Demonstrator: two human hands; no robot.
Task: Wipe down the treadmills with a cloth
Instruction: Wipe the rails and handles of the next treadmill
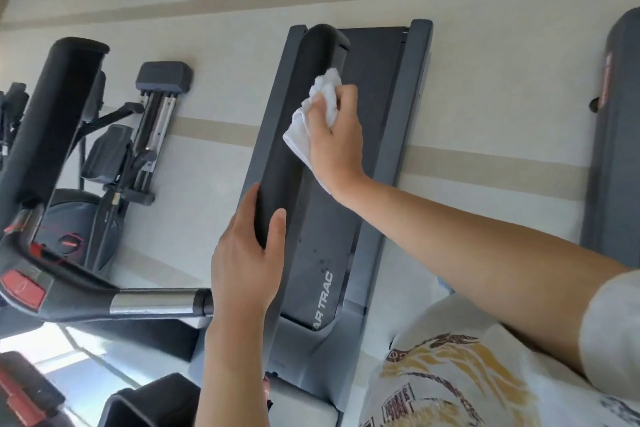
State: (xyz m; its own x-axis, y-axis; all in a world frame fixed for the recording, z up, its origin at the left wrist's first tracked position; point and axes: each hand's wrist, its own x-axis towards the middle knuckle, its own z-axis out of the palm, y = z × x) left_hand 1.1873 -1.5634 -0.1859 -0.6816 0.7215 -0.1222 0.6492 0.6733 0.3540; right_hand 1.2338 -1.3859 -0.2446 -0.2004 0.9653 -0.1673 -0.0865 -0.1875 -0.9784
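Note:
A black padded handrail of the treadmill runs away from me, above the dark belt and grey side rails. My right hand grips a crumpled white cloth and presses it against the right side of the handrail, about midway along. My left hand holds the near end of the same handrail, thumb on the right side and fingers wrapped round the left. The motor cover with white lettering lies below it.
The treadmill's front grip bar with a chrome section and a red button sits at the left. An elliptical machine stands on the pale floor beyond. Another treadmill is at the right edge.

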